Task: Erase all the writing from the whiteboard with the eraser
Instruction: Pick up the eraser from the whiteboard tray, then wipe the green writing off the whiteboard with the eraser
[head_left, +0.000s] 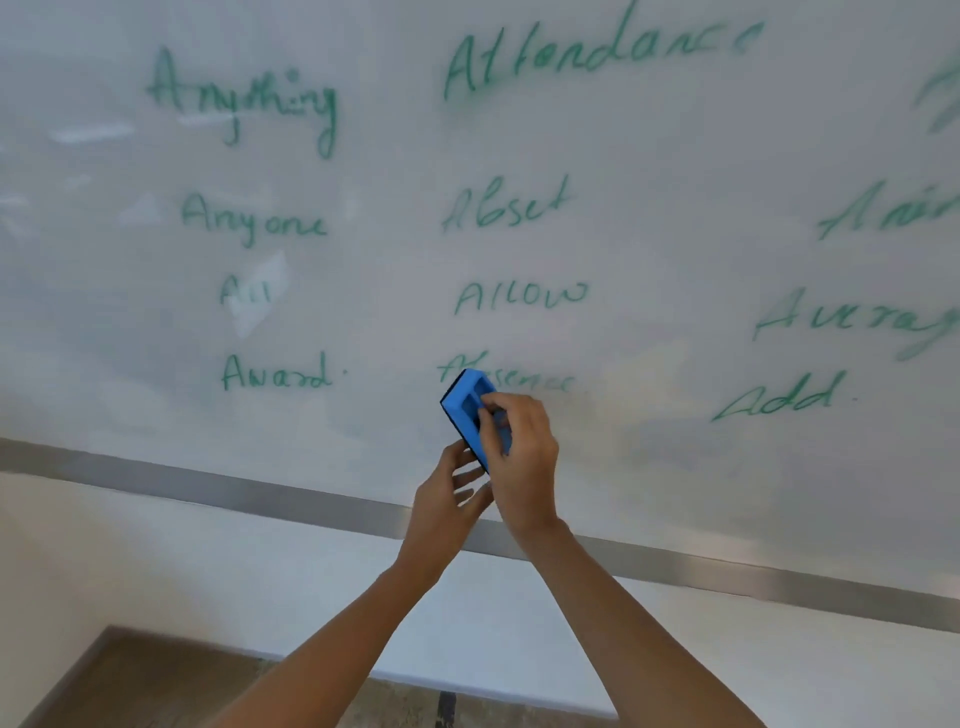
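The blue eraser (469, 402) is grasped by the curled fingers (493, 413) and thumb of the right hand (522, 460), with its black felt side turned to the whiteboard (649, 156). It is held tilted near the board's bottom edge, around mid-width, over the start of the faint green word "Absence" (524, 381). The left hand (447, 501) is held just below it, fingers loosely extended and nothing gripped; whether its fingertips touch the eraser's lower end cannot be told. Green writing (519, 299) is spread in columns towards the top, left and right edges. A grey metal strip (208, 488) is seen along the bottom edge, with pale wall (260, 571) beneath.
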